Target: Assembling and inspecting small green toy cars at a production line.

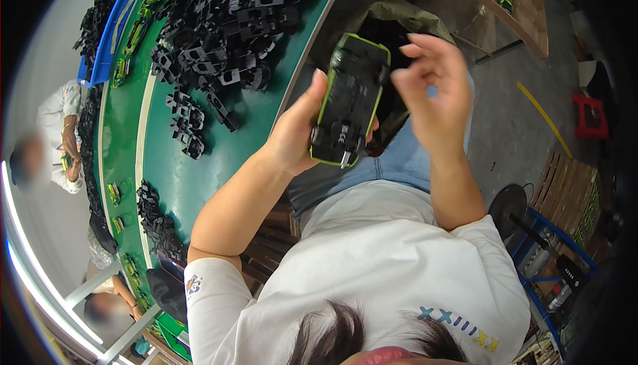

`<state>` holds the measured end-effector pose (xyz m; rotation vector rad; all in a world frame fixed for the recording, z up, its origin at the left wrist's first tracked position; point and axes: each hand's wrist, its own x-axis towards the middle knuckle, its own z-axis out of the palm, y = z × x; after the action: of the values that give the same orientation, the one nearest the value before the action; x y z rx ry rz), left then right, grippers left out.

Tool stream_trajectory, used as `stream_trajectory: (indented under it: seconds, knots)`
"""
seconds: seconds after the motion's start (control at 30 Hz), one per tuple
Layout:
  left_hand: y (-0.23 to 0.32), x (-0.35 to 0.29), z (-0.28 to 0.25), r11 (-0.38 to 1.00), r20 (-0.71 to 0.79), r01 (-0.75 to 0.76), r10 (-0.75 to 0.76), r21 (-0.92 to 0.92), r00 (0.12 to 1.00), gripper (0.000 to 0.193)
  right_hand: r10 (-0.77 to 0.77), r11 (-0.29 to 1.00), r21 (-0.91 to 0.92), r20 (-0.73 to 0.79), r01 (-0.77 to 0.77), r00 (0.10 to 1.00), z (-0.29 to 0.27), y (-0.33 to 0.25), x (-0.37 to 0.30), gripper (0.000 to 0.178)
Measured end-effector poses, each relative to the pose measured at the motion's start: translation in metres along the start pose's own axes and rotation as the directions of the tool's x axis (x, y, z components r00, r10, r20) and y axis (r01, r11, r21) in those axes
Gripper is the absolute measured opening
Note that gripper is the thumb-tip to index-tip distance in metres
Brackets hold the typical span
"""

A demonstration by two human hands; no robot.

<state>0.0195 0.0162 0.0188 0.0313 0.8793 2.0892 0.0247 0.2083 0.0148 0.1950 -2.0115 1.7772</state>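
In my left hand lies a toy car, turned with its black underside up and its lime green edge showing all round. My thumb presses along one side and my fingers wrap beneath it. A small silvery piece sticks out at the car's near end. Just right of the car, apart from it, my right hand is raised. Its thumb and a finger curl together in a ring while the other fingers are bent loosely. The fingertips are slightly blurred; whatever they may pinch cannot be made out.
Left of me, a green worktable bears a big heap of black plastic car parts. Green toy cars line a strip beside a blue bin. Two people work across the table. At the far right stand a wooden bench and a red object.
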Motion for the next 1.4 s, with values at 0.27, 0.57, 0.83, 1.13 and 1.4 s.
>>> stream_trajectory:
  seconds: [0.27, 0.57, 0.83, 1.13, 1.4]
  knots:
    - [0.006, 0.003, -0.007, 0.959, -0.146, -0.150, 0.117, -0.242, 0.982, 0.072, -0.173, 0.945, 0.321, 0.339, 0.059, 0.925, 0.009, 0.002, -0.045, 0.066]
    - [0.008, 0.003, -0.004, 0.972, -0.166, -0.196, 0.173, -0.130, 0.971, 0.070, -0.175, 0.935, 0.351, 0.340, 0.048, 0.924, 0.003, 0.000, -0.040, 0.075]
    - [0.007, 0.002, -0.014, 0.953, -0.020, -0.204, 0.205, -0.226, 0.979, 0.071, -0.249, 0.921, 0.382, 0.448, 0.068, 0.859, -0.007, 0.005, -0.048, 0.072]
    - [0.006, 0.001, -0.011, 0.967, -0.064, -0.198, 0.190, -0.162, 0.980, 0.070, -0.378, 0.900, 0.399, 0.510, 0.177, 0.773, -0.005, 0.007, -0.044, 0.065]
    - [0.001, -0.001, -0.006, 0.986, -0.130, -0.164, 0.157, -0.043, 0.979, 0.067, -0.412, 0.909, 0.304, 0.545, 0.286, 0.730, 0.019, -0.012, -0.044, 0.062]
